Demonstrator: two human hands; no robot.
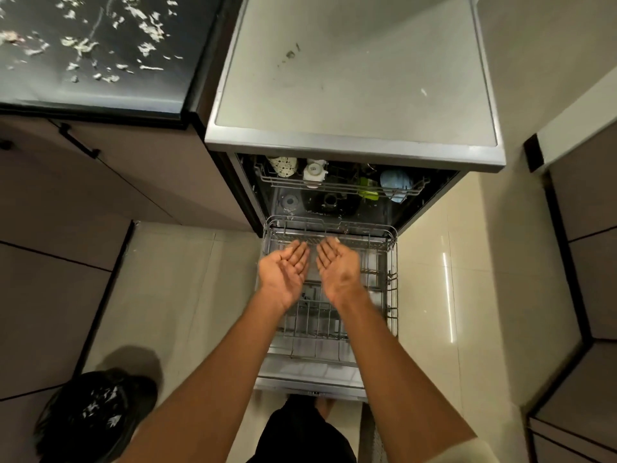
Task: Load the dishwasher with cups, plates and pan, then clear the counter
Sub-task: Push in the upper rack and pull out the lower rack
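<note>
The dishwasher [354,148] stands open below me. Its wire lower rack [389,289] is pulled out over the lowered door and holds no dishes that I can see. My left hand [283,272] and my right hand [337,269] hover side by side above the rack, palms up, fingers straight, holding nothing. In the upper rack [337,187] sit a white patterned cup [283,166], a white cup [315,173], a blue cup [395,182] and a green item [368,190].
A dark counter [93,51] at the upper left is strewn with pale scraps. A black bin bag [93,416] with scraps in it sits on the floor at the lower left. Brown cabinets flank both sides. Pale floor tiles lie left and right of the door.
</note>
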